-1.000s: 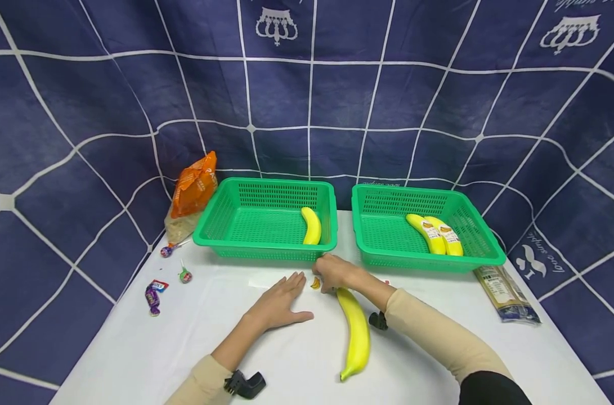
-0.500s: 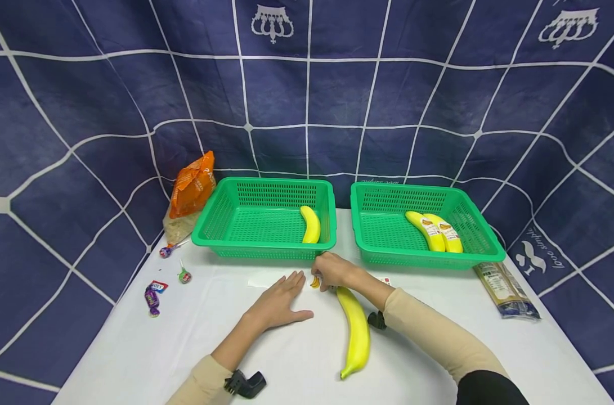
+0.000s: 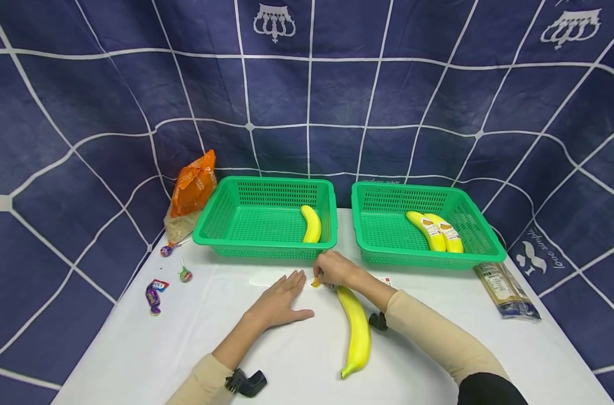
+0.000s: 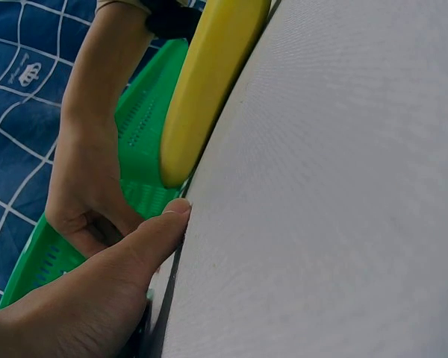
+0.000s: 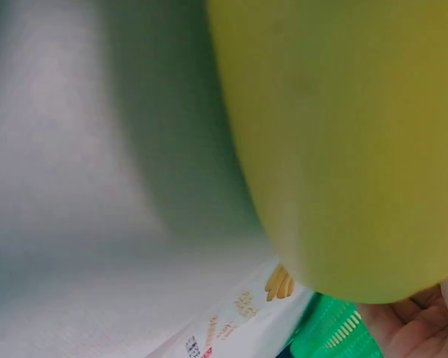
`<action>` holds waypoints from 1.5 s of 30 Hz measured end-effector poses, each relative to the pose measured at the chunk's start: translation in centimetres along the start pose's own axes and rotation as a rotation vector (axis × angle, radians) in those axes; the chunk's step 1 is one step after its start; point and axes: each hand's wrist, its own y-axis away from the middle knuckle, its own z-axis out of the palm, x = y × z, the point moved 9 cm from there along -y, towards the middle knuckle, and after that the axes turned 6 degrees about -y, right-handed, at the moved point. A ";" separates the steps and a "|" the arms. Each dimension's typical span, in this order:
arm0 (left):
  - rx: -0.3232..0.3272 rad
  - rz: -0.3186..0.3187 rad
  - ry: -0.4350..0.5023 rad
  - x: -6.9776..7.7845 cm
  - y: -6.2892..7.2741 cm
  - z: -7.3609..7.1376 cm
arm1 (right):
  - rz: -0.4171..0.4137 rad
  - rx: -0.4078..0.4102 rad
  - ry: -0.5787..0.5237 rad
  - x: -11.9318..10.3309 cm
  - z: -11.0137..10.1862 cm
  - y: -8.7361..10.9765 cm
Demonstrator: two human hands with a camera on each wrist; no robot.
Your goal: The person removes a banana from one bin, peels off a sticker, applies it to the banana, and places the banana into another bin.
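One banana point(image 3: 359, 337) lies on the table point(image 3: 291, 365) as my right hand point(image 3: 334, 269), barely shifted from a second ago, pinches the label point(image 3: 315, 282) in curled fingers point(image 3: 322, 275) just beyond it, suggesting the label is not yet free, my left hand point(image 3: 280, 304) spread flat alongside.

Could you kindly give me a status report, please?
Left hand flat at label strip. Right hand curled at strip, hiding part. Banana lying close, on white table.
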 end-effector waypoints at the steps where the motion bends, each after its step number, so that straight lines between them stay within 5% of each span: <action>1: 0.000 0.001 0.003 0.0 0.0 0.0 | -0.004 0.003 0.002 0.0 0.0 0.1; 21: 0.006 0.015 -0.006 0.2 -0.1 -0.1 | -0.043 0.048 0.076 -1.1 -0.9 1.1; 45: -0.013 -0.003 0.021 -0.2 -0.1 0.2 | -0.103 0.084 -0.018 -2.2 -4.3 3.1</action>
